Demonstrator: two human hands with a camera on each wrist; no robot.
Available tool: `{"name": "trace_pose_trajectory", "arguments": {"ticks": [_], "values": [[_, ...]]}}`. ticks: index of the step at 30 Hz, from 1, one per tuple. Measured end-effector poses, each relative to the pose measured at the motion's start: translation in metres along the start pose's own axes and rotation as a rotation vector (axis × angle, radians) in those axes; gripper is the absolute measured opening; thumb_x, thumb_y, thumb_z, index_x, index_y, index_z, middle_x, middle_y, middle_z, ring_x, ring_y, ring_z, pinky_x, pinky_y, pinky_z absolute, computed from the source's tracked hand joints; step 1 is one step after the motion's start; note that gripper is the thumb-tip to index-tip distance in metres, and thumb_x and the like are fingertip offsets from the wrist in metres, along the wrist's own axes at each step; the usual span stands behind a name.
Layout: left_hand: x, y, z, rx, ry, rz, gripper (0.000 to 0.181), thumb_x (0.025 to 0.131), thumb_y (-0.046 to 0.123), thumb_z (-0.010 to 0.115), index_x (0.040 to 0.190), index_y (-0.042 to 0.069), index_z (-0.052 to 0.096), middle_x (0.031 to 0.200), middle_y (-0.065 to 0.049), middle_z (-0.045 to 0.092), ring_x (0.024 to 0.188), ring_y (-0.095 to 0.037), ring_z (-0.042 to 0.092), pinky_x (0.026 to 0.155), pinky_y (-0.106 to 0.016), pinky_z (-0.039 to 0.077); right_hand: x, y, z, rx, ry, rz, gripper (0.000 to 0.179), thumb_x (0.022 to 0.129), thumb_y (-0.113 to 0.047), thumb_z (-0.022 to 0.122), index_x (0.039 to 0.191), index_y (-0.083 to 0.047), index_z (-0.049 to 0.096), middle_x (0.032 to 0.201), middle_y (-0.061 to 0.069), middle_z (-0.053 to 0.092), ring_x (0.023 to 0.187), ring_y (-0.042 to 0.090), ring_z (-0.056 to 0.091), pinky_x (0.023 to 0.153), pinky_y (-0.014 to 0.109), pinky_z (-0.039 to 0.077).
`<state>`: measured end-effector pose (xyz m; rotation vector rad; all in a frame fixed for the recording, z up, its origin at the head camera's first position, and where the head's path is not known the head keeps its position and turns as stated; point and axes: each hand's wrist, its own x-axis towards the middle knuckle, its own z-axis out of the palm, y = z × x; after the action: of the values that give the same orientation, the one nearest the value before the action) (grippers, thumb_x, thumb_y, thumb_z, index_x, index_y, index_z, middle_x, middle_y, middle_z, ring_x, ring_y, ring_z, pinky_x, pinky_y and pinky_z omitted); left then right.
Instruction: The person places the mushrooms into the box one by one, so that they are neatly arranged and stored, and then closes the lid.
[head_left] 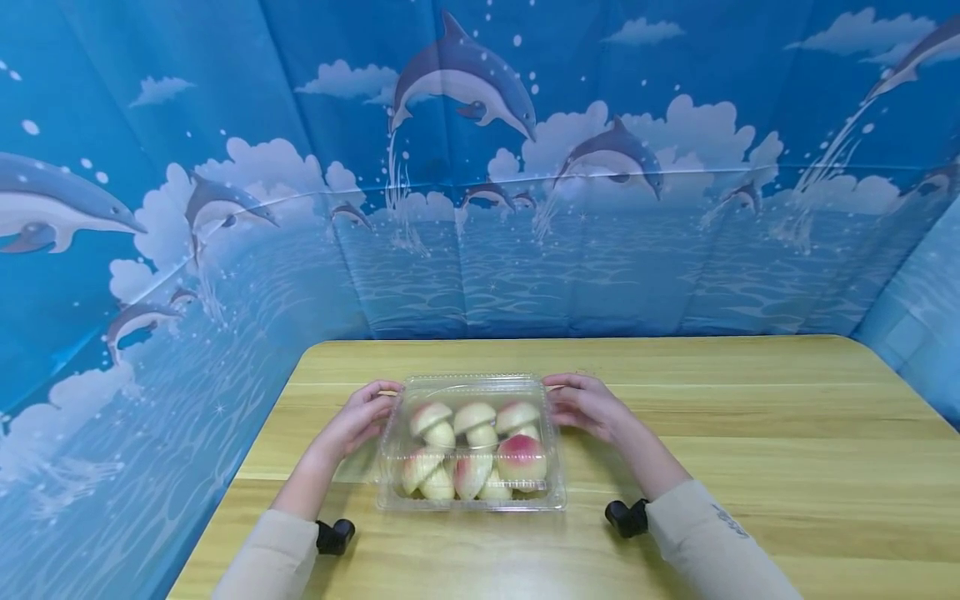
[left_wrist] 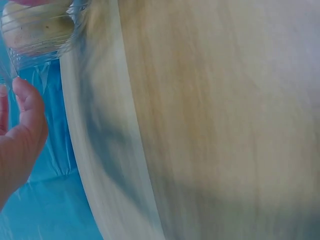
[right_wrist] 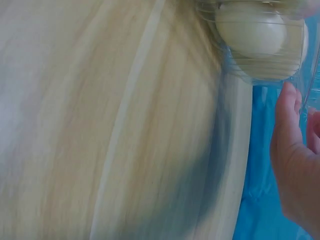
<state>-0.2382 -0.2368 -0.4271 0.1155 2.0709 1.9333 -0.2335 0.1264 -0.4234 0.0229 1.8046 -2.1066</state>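
Observation:
A clear plastic lidded container (head_left: 471,505) is held between both hands, seemingly above the wooden table (head_left: 750,467). Inside it sit several pale, mushroom-shaped pieces (head_left: 476,418) tinted pink, and one rounder piece (head_left: 521,458) with a deep pink top. My left hand (head_left: 366,421) grips the container's left side, its thumb at the rim in the left wrist view. On the opposite side, my right hand (head_left: 588,407) pinches the rim between thumb and fingers, as the right wrist view shows. The lid looks closed.
A blue curtain (head_left: 510,275) printed with dolphins and clouds hangs behind and left of the table. Black devices sit at both wrists, the left one (head_left: 335,537) and the right one (head_left: 627,518). Shadows fall across the wood in both wrist views.

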Motion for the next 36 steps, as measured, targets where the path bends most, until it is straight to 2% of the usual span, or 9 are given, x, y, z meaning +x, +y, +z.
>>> {"name": "trace_pose_trajectory", "arguments": {"ticks": [5, 10, 14, 21, 24, 36], "values": [[-0.005, 0.0, -0.003, 0.021, -0.056, 0.024, 0.042, 0.095, 0.011, 0.051, 0.132, -0.005, 0.038, 0.106, -0.007, 0.056, 0.087, -0.015, 0.056, 0.071, -0.026, 0.047, -0.005, -0.001, -0.004, -0.036, -0.052, -0.002, 0.04, 0.095, -0.002, 0.044, 0.134, 0.007, 0.04, 0.103, 0.012, 0.054, 0.082, 0.019, 0.061, 0.077, 0.031, 0.053], [-0.008, -0.001, -0.007, 0.038, -0.116, 0.03, 0.05, 0.095, 0.01, 0.05, 0.139, -0.004, 0.032, 0.11, -0.011, 0.053, 0.094, -0.017, 0.055, 0.081, -0.031, 0.048, -0.01, -0.001, -0.007, -0.09, -0.111, -0.033, 0.047, 0.093, -0.006, 0.051, 0.136, 0.006, 0.036, 0.103, 0.01, 0.054, 0.085, 0.019, 0.06, 0.077, 0.033, 0.053], [-0.012, -0.001, -0.01, 0.079, -0.158, 0.019, 0.056, 0.095, 0.01, 0.05, 0.144, 0.001, 0.026, 0.115, -0.014, 0.048, 0.097, -0.018, 0.053, 0.081, -0.031, 0.047, -0.014, 0.0, -0.009, -0.141, -0.139, -0.053, 0.05, 0.091, -0.004, 0.055, 0.136, 0.007, 0.036, 0.098, 0.009, 0.057, 0.086, 0.019, 0.06, 0.077, 0.033, 0.053], [-0.023, -0.003, -0.013, 0.11, -0.241, -0.002, 0.065, 0.093, 0.008, 0.051, 0.149, 0.007, 0.018, 0.129, -0.024, 0.039, 0.096, -0.017, 0.051, 0.078, -0.032, 0.046, -0.022, 0.003, -0.012, -0.175, -0.196, -0.067, 0.056, 0.089, 0.0, 0.056, 0.138, 0.007, 0.031, 0.102, 0.013, 0.058, 0.089, 0.022, 0.061, 0.079, 0.037, 0.053], [-0.029, -0.004, -0.013, 0.11, -0.259, -0.01, 0.068, 0.092, 0.008, 0.053, 0.149, 0.009, 0.017, 0.129, -0.023, 0.036, 0.091, -0.017, 0.051, 0.077, -0.032, 0.046, -0.027, 0.006, -0.013, -0.178, -0.221, -0.073, 0.06, 0.087, 0.002, 0.057, 0.14, 0.007, 0.028, 0.102, 0.013, 0.058, 0.088, 0.022, 0.062, 0.079, 0.038, 0.053], [-0.058, -0.008, -0.009, 0.126, -0.297, -0.013, 0.077, 0.088, 0.007, 0.058, 0.15, 0.013, 0.013, 0.129, -0.026, 0.034, 0.095, -0.02, 0.055, 0.08, -0.036, 0.048, -0.052, 0.011, -0.008, -0.18, -0.294, -0.044, 0.08, 0.08, 0.001, 0.065, 0.145, 0.001, 0.02, 0.102, 0.016, 0.054, 0.084, 0.024, 0.062, 0.079, 0.044, 0.052]]}}
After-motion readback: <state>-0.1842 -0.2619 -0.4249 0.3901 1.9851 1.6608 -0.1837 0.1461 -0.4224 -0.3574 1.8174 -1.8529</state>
